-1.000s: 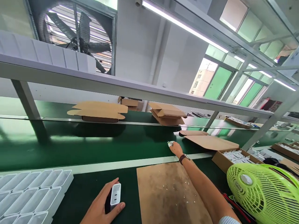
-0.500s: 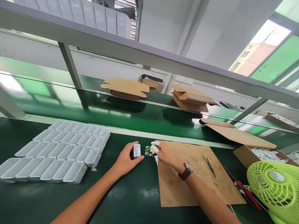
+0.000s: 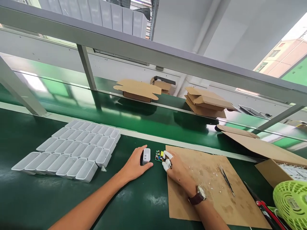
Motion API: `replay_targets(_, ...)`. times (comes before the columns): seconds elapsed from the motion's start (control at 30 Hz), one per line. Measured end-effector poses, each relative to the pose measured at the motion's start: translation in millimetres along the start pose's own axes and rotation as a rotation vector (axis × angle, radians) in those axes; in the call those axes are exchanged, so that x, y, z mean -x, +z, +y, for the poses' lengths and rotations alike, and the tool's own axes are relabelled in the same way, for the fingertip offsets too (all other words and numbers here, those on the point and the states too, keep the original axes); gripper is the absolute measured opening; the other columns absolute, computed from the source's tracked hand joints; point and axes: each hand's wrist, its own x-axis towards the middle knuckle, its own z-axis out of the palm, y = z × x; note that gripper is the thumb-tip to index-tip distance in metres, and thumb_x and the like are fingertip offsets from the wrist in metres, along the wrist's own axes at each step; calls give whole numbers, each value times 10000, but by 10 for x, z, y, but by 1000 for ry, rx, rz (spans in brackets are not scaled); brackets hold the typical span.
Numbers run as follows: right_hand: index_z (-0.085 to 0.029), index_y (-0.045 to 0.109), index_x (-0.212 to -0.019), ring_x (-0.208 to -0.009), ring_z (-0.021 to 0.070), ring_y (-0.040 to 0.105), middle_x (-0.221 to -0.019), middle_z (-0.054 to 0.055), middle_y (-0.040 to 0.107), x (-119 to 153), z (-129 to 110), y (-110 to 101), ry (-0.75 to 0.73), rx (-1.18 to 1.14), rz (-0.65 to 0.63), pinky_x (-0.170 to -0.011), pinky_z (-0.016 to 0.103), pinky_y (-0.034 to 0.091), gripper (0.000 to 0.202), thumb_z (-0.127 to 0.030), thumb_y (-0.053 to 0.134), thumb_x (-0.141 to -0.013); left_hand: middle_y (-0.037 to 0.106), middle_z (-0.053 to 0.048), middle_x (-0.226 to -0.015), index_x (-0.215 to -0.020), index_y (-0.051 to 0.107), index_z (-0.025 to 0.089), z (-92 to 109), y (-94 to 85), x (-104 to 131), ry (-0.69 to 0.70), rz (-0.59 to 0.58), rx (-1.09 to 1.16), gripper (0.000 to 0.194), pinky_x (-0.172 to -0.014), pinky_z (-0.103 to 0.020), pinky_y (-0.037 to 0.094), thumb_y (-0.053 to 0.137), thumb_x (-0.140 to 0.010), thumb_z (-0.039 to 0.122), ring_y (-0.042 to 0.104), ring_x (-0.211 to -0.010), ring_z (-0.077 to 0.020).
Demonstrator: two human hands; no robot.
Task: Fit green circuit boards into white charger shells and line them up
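Note:
A small white charger case (image 3: pixel 146 155) with slots in its face stands between the thumb and fingers of my left hand (image 3: pixel 134 163), which curls around its left side. A dark patch lies between palm and case; I cannot tell what it is. Just right of it, a small circuit board (image 3: pixel 159 156) with a yellow component lies on the green tabletop. My right hand (image 3: pixel 178 167), wearing white finger covers and a wristwatch, is at the board's right edge. Its thumb and fingers close around a small white-and-silver piece (image 3: pixel 169 163), partly hidden.
Rows of white empty cases (image 3: pixel 81 147) lie at left. A stained cardboard sheet (image 3: pixel 192 198) under my right forearm bears tweezers (image 3: pixel 226 179). Red-handled pliers (image 3: pixel 263 207), a green fan (image 3: pixel 291 201) and a carton of white parts (image 3: pixel 273 172) are at right. A metal rail crosses behind.
The view has turned, so everything sits differently in the frame. My right thumb has moved down from the board, and the small white-and-silver piece now shows between my right fingers. My left hand stays around the case.

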Motion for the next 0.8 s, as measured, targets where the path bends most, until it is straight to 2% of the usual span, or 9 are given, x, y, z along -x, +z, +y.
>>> replay_targets(0.13,-246,578,-1351,-1037,292,679,-1137,98,707,6,-70,-18,-68,-23,153,-915,469,614,503,-144,567,-858,610,-134,-1341,-1462,468,214,-33,8,17,91,50,-67,669,-1085,-498,525,749,-859,290,609,-1257,-304)
replay_targets(0.23,-268,544,-1389,-1110,294,661,-1199,99,686,17,-203,-96,-119,-47,259,-961,480,608,511,-149,577,-893,586,-121,-1375,-1518,418,270,-41,11,33,222,115,-112,694,-1055,-460,553,709,-890,225,598,-1276,-293)
replay_targets(0.37,-257,436,-1511,-1236,301,610,-1286,121,659,78,-392,-167,-251,-49,329,-1016,515,591,586,-141,594,-959,552,-119,-1384,-1593,308,319,-1,-3,55,421,156,-159,772,-1059,-445,552,643,-920,143,582,-1273,-280)
replay_targets(0.57,-195,372,-1573,-1270,299,600,-1286,146,673,137,-453,-115,-386,1,344,-1017,509,599,652,-102,606,-972,523,-151,-1405,-1610,268,272,63,-25,75,531,127,-183,768,-1105,-486,527,573,-930,83,540,-1308,-294)
replay_targets(0.8,-199,352,-1581,-1259,310,620,-1282,151,680,150,-475,-136,-342,10,290,-1019,517,601,667,-97,581,-964,523,-158,-1411,-1604,271,270,73,-34,78,566,117,-203,750,-1117,-528,519,557,-938,79,543,-1320,-312)
